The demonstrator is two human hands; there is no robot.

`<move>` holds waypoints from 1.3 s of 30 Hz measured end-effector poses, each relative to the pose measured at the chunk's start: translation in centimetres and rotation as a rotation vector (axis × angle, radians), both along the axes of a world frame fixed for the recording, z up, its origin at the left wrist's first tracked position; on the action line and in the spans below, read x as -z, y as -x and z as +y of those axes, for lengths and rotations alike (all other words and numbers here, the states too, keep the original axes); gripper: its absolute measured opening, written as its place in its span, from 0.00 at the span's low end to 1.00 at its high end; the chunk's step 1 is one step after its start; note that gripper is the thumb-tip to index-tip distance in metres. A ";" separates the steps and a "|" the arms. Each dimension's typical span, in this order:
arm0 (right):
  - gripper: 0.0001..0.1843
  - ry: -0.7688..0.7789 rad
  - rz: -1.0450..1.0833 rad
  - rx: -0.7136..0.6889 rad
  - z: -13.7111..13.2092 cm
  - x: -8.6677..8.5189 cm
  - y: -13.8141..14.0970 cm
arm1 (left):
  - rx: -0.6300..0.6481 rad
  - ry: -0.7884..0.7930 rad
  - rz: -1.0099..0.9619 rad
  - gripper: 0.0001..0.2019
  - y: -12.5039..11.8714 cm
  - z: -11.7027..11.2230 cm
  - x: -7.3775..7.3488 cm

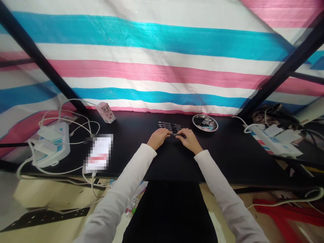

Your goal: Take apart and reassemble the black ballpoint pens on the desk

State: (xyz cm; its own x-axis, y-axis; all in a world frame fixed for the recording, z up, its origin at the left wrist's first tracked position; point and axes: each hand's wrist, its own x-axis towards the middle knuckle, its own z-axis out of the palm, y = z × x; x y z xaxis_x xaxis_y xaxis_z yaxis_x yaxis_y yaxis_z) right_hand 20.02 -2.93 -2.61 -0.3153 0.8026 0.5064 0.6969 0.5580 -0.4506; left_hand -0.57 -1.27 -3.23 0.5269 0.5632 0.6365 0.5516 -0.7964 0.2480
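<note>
My left hand and my right hand meet near the middle of the black table, each pinching one end of a dark pen that lies crosswise between them. Just beyond my fingers, several black pens lie side by side in a row. To the right of them stands a round metal bowl with more dark pens and some pale blue and white pieces inside. My fingertips partly cover the pen and the nearest part of the row.
On the left are a pink box, a blurred phone-like slab with a cable, and a white power strip with tangled cords. Another power strip sits right. Behind the black table hangs a striped sheet.
</note>
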 end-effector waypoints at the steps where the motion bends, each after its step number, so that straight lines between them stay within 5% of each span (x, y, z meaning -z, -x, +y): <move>1: 0.07 0.005 -0.006 0.000 0.0 0.0 0.0 | 0.002 -0.003 -0.001 0.08 0.0 0.0 0.0; 7: 0.08 0.047 0.071 0.041 0.0 0.1 0.5 | -0.083 0.024 -0.071 0.08 -0.2 -0.2 -0.6; 12: 0.15 0.238 0.387 0.044 -0.5 -0.1 1.7 | -0.300 0.175 -0.635 0.19 -1.5 -0.2 -1.1; 17: 0.21 0.442 0.507 -0.121 -0.9 -0.2 2.4 | 0.000 0.782 -1.309 0.19 -3.8 0.5 -1.2; 22: 0.33 0.530 0.559 -0.177 -0.4 0.2 2.0 | 0.179 1.093 -1.713 0.09 -4.7 2.0 -2.5; 26: 0.35 0.515 0.559 -0.094 0.2 0.7 1.7 | 0.497 1.427 -1.661 0.10 -4.5 3.1 -3.7; 29: 0.35 0.506 0.517 -0.099 0.4 1.0 1.6 | 0.604 1.555 -1.588 0.11 -4.2 3.7 -4.4; 39: 0.36 0.488 0.465 -0.096 0.4 1.0 1.7 | 0.456 1.518 -1.590 0.07 -4.9 3.5 -4.7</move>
State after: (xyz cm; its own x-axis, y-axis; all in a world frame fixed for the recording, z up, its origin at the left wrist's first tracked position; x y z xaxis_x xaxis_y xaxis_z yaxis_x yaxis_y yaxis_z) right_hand 18.29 -2.56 -3.61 -0.2338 0.9528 0.1937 0.3269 0.2646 -0.9072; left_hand 4.29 2.21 1.48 0.3791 0.9186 -0.1115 -0.7626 0.3784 0.5246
